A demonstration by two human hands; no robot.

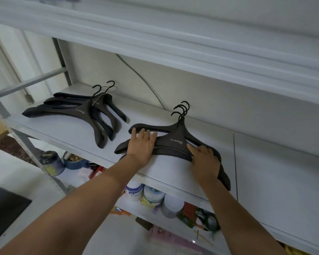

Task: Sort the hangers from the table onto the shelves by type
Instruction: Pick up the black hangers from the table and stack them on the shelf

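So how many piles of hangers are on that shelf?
2. The left pile lies alone on the shelf. The right pile has the left hand and right hand resting on it. More could be out of view.

The right hanger (175, 142) on the shelf (155, 116) bears one pale line of capitals below its hook, too blurred to read. The left hanger (79, 110), farther along the shelf, carries a similar mark, too small to read.
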